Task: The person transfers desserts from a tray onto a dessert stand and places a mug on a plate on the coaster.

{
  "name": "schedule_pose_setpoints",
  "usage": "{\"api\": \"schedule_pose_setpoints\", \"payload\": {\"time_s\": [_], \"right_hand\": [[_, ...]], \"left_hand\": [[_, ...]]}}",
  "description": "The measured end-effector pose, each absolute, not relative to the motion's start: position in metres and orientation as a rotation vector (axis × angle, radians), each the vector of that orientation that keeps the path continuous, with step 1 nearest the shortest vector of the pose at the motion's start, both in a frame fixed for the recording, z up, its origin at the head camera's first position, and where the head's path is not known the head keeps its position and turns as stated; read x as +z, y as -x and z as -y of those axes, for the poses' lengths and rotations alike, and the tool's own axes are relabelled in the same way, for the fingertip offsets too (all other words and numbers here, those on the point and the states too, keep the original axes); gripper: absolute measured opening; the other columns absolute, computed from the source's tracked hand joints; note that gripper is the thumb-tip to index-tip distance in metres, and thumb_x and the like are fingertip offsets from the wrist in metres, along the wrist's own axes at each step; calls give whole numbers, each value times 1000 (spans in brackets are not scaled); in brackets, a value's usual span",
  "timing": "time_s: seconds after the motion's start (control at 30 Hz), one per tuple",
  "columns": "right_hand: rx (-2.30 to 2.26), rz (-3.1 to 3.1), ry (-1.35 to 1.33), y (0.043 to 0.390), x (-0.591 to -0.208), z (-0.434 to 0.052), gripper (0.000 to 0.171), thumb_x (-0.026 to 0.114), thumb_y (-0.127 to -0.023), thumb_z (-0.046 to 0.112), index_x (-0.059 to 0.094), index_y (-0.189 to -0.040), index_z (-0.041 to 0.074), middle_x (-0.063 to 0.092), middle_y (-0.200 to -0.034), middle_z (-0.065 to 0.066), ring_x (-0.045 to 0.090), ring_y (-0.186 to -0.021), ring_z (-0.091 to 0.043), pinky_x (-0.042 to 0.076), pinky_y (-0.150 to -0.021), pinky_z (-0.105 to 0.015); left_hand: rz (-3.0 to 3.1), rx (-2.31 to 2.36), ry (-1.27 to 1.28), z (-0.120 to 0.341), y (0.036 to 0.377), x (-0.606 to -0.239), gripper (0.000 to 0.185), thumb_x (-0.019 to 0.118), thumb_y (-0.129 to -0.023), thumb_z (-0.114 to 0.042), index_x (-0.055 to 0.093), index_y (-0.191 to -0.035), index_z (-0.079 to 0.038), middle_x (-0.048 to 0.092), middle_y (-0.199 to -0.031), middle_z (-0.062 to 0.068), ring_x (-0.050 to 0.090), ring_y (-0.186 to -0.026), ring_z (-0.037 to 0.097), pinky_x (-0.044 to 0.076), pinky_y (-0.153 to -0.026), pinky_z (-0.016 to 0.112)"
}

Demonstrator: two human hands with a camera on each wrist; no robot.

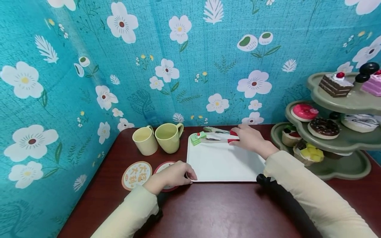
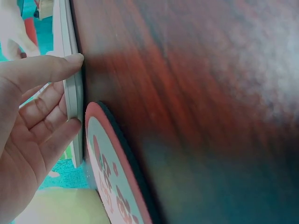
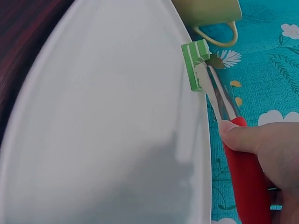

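Observation:
A white tray (image 1: 223, 162) lies flat on the dark red table. A small green cake piece (image 1: 197, 138) sits at its far left corner. My right hand (image 1: 247, 137) grips red-handled tongs (image 1: 218, 138) whose metal tips clamp that cake. In the right wrist view the thumb of my right hand (image 3: 266, 149) lies along the tongs' handle (image 3: 245, 177), and the cake (image 3: 195, 63) stands at the rim of the tray (image 3: 107, 130). My left hand (image 1: 178, 173) rests at the tray's near left corner. In the left wrist view, the thumb and fingertips of my left hand (image 2: 28, 130) touch the tray's rim (image 2: 72, 100).
Two pale green cups (image 1: 145, 140) (image 1: 168, 137) stand left of the tray. Two round coasters (image 1: 136, 175) (image 1: 162, 167) lie near my left hand. A tiered stand (image 1: 336, 138) with doughnuts and cake slices fills the right side. Floral cloth walls off the back and left.

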State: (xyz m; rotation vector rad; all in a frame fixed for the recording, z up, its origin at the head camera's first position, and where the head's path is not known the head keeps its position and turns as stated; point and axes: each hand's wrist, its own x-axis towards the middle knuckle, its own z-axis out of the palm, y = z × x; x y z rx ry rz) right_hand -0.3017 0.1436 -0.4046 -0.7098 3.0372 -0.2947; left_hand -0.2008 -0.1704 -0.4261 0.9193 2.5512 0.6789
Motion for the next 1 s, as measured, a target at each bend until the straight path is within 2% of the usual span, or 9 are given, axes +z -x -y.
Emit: {"api": "schedule_pose_setpoints", "payload": {"time_s": [0.13, 0.27, 0.43, 0.57, 0.73, 1.0], "right_hand": [[-302, -3034, 746, 304, -406, -139, 62, 80, -90, 36, 63, -137, -1, 58, -134, -28, 54, -124, -44, 50, -96, -59], [-310, -3046, 798, 302, -407, -138, 58, 79, -91, 35, 65, -134, -1, 62, -123, -25, 59, -110, -40, 54, -86, -53], [-285, -3067, 851, 298, -407, -143, 53, 80, -90, 35, 70, -131, 3, 65, -114, -19, 61, -103, -35, 55, -81, -49], [-282, -3072, 892, 298, -409, -142, 52, 82, -88, 36, 72, -128, 4, 66, -117, -22, 62, -108, -38, 55, -84, -51], [-406, -3024, 820, 301, -413, -133, 56, 80, -89, 36, 68, -132, 2, 56, -139, -30, 51, -130, -46, 46, -101, -60], [-529, -2939, 699, 309, -424, -117, 58, 78, -92, 37, 64, -138, 4, 48, -147, -31, 42, -138, -48, 39, -107, -63]], "left_hand": [[-2550, 680, -922, 169, 201, -428, 17, 76, -86, 3, 80, -95, -12, 70, -86, -10, 61, -80, 0, 53, -78, 21], [-2551, 680, -935, 169, 202, -429, 17, 76, -86, 2, 80, -95, -12, 70, -86, -11, 61, -80, 0, 52, -78, 21], [-2551, 676, -954, 171, 204, -431, 17, 77, -86, 1, 80, -95, -13, 70, -86, -11, 61, -80, 0, 52, -78, 21], [-2557, 675, -937, 173, 205, -432, 17, 77, -86, 1, 80, -95, -13, 70, -86, -11, 61, -80, 0, 52, -78, 21], [-2552, 686, -934, 173, 205, -431, 17, 76, -86, 1, 80, -95, -12, 71, -86, -10, 61, -80, 0, 53, -78, 21], [-2553, 674, -925, 173, 204, -428, 17, 76, -87, 1, 80, -96, -12, 71, -86, -10, 61, -80, 1, 53, -78, 21]]}}
